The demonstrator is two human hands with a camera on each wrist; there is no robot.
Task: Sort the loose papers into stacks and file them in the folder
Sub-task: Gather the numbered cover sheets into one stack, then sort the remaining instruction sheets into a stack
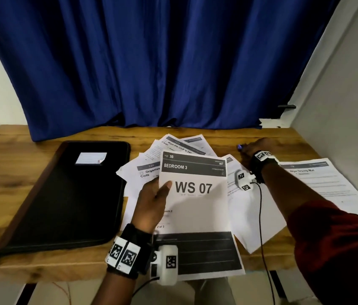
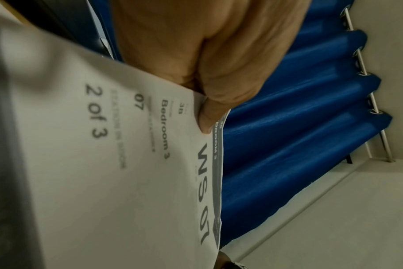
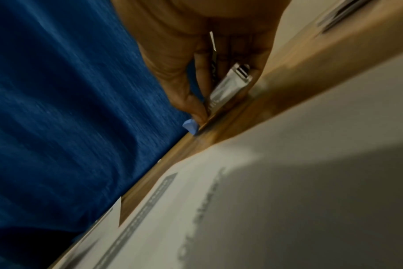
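My left hand [image 1: 161, 190] pinches the left edge of a white sheet headed "BEDROOM 3 / WS 07" [image 1: 195, 208], lifted over the table's front edge; its thumb [image 2: 207, 116] lies on the sheet [image 2: 127, 163]. Several loose papers [image 1: 173, 148] fan out beneath and behind it. The black zipped folder [image 1: 68, 194] lies closed at the left. My right hand [image 1: 254, 148] reaches to the back right and curls round a small stapler [image 3: 230, 81] of silver metal with a blue end [image 1: 239, 147] resting on the wood.
Another printed sheet [image 1: 319, 181] lies at the right under my forearm. A pale label [image 1: 91, 158] sticks on the folder. The wooden table [image 1: 8, 172] ends at a blue curtain [image 1: 151, 62]; a white wall [image 1: 349, 106] closes the right side.
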